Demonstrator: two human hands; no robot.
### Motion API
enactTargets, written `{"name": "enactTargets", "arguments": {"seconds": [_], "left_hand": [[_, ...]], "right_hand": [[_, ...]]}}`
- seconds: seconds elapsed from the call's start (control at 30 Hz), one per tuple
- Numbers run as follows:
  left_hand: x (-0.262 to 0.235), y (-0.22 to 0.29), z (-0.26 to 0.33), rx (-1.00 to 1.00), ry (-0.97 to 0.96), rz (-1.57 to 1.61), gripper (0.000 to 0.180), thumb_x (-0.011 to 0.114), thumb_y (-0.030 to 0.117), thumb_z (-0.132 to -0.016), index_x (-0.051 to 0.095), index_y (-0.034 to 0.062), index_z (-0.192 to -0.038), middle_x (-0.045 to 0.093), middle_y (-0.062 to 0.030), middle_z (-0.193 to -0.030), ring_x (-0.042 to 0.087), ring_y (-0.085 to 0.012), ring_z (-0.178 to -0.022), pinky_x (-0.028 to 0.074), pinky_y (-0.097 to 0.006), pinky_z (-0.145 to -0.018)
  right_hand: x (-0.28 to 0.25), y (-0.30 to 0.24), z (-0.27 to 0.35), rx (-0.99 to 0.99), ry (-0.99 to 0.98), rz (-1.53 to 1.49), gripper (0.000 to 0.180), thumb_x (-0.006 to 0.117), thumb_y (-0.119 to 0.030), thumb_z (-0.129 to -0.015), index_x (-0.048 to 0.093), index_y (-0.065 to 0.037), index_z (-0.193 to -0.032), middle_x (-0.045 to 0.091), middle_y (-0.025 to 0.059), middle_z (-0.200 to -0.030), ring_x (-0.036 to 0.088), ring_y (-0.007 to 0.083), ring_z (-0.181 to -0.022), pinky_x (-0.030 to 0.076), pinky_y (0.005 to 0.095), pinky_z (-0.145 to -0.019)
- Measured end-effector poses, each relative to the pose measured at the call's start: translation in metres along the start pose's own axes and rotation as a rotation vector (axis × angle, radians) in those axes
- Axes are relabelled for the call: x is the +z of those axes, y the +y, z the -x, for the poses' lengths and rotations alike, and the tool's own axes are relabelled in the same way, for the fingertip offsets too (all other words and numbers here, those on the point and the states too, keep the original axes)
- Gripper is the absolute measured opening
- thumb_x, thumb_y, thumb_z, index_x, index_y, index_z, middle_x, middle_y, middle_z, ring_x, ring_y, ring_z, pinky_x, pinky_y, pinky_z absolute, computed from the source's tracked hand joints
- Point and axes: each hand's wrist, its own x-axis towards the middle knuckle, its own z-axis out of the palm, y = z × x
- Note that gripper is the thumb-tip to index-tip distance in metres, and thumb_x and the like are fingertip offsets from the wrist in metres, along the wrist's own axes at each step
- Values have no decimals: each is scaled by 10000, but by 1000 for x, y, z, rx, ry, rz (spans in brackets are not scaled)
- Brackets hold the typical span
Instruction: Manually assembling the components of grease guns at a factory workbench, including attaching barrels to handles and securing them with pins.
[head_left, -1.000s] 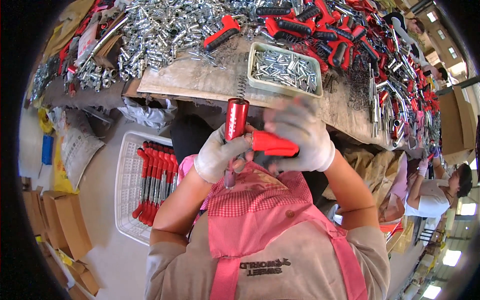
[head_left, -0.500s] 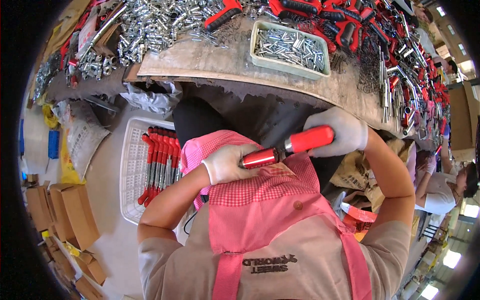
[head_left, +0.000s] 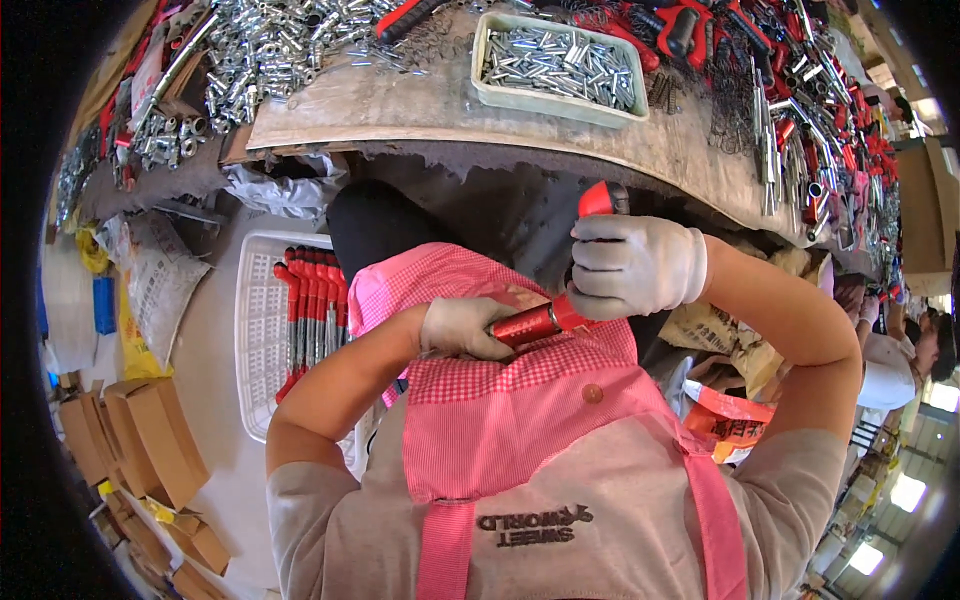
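In front of my apron, a hand tool with a red metal barrel [head_left: 530,324] lies across my lap. My left hand [head_left: 462,325] is closed round the barrel's left end, thumb along it. My right hand [head_left: 640,266] wraps its gloved fingers round the tool's other end, where a red-and-black handle [head_left: 602,199] sticks out above the fist. The joint between barrel and handle is mostly hidden by the right glove. White work gloves cover both hands.
The bench [head_left: 380,115] ahead bears a pale tray [head_left: 560,110] of metal pins, heaped metal fittings [head_left: 270,60], springs and red-and-black grips [head_left: 685,30]. A white basket [head_left: 262,330] of red tools stands at left. Cartons [head_left: 160,440] lie beyond; another worker [head_left: 890,360] is at right.
My right hand has swung the handle from lying nearly sideways to pointing up and away, and now wraps round it lower down. My left hand keeps its hold. The view has shifted slightly.
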Motion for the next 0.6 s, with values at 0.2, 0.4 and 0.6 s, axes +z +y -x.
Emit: {"name": "enactTargets", "arguments": {"seconds": [0.2, 0.4, 0.6], "left_hand": [[4, 2, 6, -157, 195, -486, 406, 657, 280, -745, 563, 54, -1069, 635, -164, -830, 636, -268, -780, 487, -369, -723], [4, 49, 20, -313, 270, -772, 392, 643, 274, -739, 572, 116, -1091, 637, -187, -835, 623, -353, -790, 492, -421, -709], [3, 19, 18, -270, 159, -643, 405, 674, 245, -741, 569, 70, -1092, 637, -178, -851, 631, -312, -800, 490, -384, -740]], "right_hand": [[16, -19, 22, 578, -171, -482, 272, 634, -251, -694, 624, -130, -937, 634, 75, -885, 605, 256, -867, 473, 378, -781], [34, -42, 24, 902, -89, -924, 385, 743, -237, -633, 630, -104, -976, 639, 135, -859, 613, 330, -817, 497, 398, -718], [27, -32, 18, 513, -38, -436, 294, 668, -207, -610, 608, -78, -867, 594, 81, -781, 588, 270, -769, 464, 371, -707]]}}
